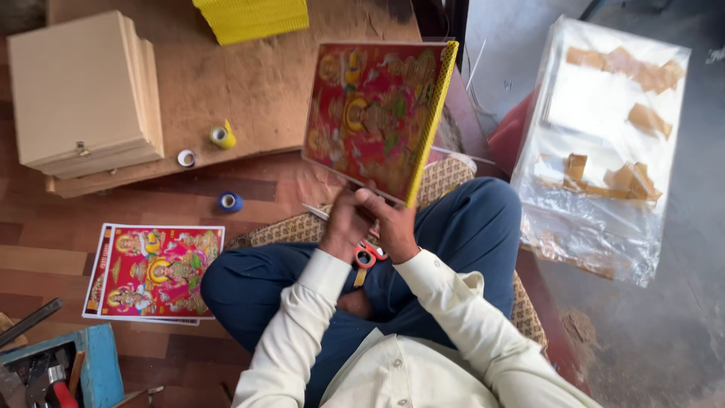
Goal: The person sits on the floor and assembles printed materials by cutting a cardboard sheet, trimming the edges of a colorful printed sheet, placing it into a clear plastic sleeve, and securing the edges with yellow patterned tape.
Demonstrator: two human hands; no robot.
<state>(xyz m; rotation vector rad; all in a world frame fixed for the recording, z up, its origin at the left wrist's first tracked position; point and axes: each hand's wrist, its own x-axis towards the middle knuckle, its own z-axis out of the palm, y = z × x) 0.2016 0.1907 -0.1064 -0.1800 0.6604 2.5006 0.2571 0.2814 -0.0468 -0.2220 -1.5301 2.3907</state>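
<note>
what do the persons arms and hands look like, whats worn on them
Both arms are covered by long cream-white shirt sleeves of plain cloth, with buttoned-style cuffs ending at the wrists. The left sleeve and right sleeve look alike, loose and creased. The left hand and right hand are bare: no gloves. No ring or watch can be made out.

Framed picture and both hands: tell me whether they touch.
Touching. The head view shows the left hand and right hand gripping the lower edge of the framed picture.
</note>
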